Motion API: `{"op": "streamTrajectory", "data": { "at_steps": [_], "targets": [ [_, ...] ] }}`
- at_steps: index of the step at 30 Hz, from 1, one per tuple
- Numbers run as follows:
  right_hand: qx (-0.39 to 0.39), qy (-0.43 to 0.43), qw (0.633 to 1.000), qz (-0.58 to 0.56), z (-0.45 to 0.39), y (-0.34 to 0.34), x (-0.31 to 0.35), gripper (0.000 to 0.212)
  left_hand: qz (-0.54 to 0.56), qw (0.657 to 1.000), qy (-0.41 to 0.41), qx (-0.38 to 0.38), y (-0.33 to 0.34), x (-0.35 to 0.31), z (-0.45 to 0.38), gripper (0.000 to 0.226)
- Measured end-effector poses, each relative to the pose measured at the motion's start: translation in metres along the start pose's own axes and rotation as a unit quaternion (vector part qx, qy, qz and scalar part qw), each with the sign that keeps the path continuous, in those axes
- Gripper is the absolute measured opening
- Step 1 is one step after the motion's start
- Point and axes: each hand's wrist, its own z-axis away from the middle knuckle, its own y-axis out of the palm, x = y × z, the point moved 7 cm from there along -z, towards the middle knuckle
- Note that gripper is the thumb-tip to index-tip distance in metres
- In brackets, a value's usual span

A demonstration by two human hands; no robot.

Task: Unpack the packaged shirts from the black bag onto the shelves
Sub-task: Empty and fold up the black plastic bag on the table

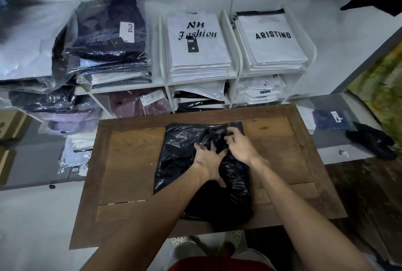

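A shiny black plastic bag (185,161) lies flat on the wooden table (130,161), its far edge toward the shelves. My left hand (210,161) presses down on the middle of the bag with fingers spread. My right hand (239,144) pinches the crumpled plastic near the bag's far right corner. What is inside the bag is hidden. Behind the table stand white shelves (233,57) with stacks of packaged shirts: white "NH Fashion" packs (198,53), white "ARISTINO" packs (272,46) and dark packs in clear wrap (108,37).
Lower shelf compartments hold more packaged shirts, purple, maroon and white. A grey counter at the right carries a blue packaged item (330,119) and a dark cloth (372,140). More clear-wrapped packs pile at the left (74,146). The floor shows below the table's near edge.
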Motion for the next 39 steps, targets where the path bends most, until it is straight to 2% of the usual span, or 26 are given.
{"op": "streamTrajectory", "data": {
  "at_steps": [2,4,6,8,10,11,13,17,19,20,23,26,27,29,30,31,33,35,37,39],
  "targets": [
    [0.001,0.006,0.999,0.042,-0.006,0.003,0.0,0.047,0.01,0.996,-0.006,-0.086,-0.001,0.0,0.013,0.118],
    [0.009,0.015,0.999,0.043,-0.011,0.006,0.002,0.041,-0.015,0.982,0.004,-0.189,-0.007,-0.006,0.024,0.108],
    [0.031,0.011,0.999,-0.007,-0.012,0.009,0.007,0.034,-0.05,0.97,0.02,-0.236,-0.007,-0.009,0.025,0.12],
    [0.03,-0.02,0.998,-0.056,-0.007,0.004,0.011,0.035,-0.059,0.973,0.033,-0.22,-0.004,-0.003,0.018,0.134],
    [-0.02,-0.078,0.996,-0.044,0.003,-0.012,0.009,0.033,-0.015,0.984,0.047,-0.169,0.004,0.009,0.008,0.136],
    [-0.049,-0.119,0.991,0.016,0.01,-0.021,0.006,0.032,0.016,0.988,0.051,-0.142,0.01,0.016,0.004,0.134],
    [-0.06,-0.202,0.958,0.196,0.027,-0.03,0.001,0.048,0.075,0.99,0.066,-0.096,0.022,0.027,0.0,0.125],
    [0.078,-0.27,0.852,0.442,0.056,-0.009,-0.028,0.108,0.139,0.984,0.097,-0.063,0.031,0.035,-0.004,0.088],
    [0.121,-0.278,0.807,0.506,0.069,0.003,-0.041,0.122,0.137,0.984,0.1,-0.05,0.031,0.039,-0.007,0.073],
    [0.13,-0.279,0.799,0.516,0.072,0.008,-0.046,0.122,0.135,0.984,0.104,-0.046,0.032,0.04,-0.008,0.069],
    [0.109,-0.333,0.801,0.486,0.072,0.019,-0.044,0.11,0.16,0.98,0.111,-0.042,0.036,0.044,-0.012,0.064],
    [0.138,-0.355,0.798,0.467,0.061,0.033,-0.044,0.1,0.188,0.975,0.109,-0.05,0.038,0.045,-0.011,0.063],
    [0.145,-0.352,0.808,0.449,0.058,0.036,-0.041,0.093,0.193,0.973,0.11,-0.056,0.037,0.045,-0.011,0.062],
    [0.157,-0.32,0.863,0.359,0.054,0.033,-0.037,0.073,0.229,0.964,0.117,-0.065,0.032,0.05,-0.011,0.059],
    [0.161,-0.287,0.894,0.303,0.049,0.029,-0.039,0.064,0.276,0.951,0.121,-0.064,0.03,0.056,-0.011,0.054],
    [0.163,-0.245,0.921,0.256,0.046,0.022,-0.04,0.056,0.358,0.924,0.125,-0.055,0.026,0.064,-0.009,0.046],
    [0.16,-0.129,0.963,0.173,0.043,0.005,-0.038,0.04,0.568,0.815,0.11,-0.01,0.021,0.084,0.005,0.04],
    [0.177,-0.031,0.98,0.084,0.046,-0.007,-0.031,0.047,0.704,0.703,0.097,0.031,0.022,0.109,0.025,0.048],
    [0.188,0.013,0.982,0.007,0.045,-0.013,-0.025,0.038,0.791,0.601,0.082,0.082,0.031,0.135,0.045,0.062],
    [0.164,0.029,0.985,-0.046,0.038,-0.016,-0.025,0.041,0.846,0.523,0.054,0.082,0.048,0.161,0.055,0.084]
  ]
}}
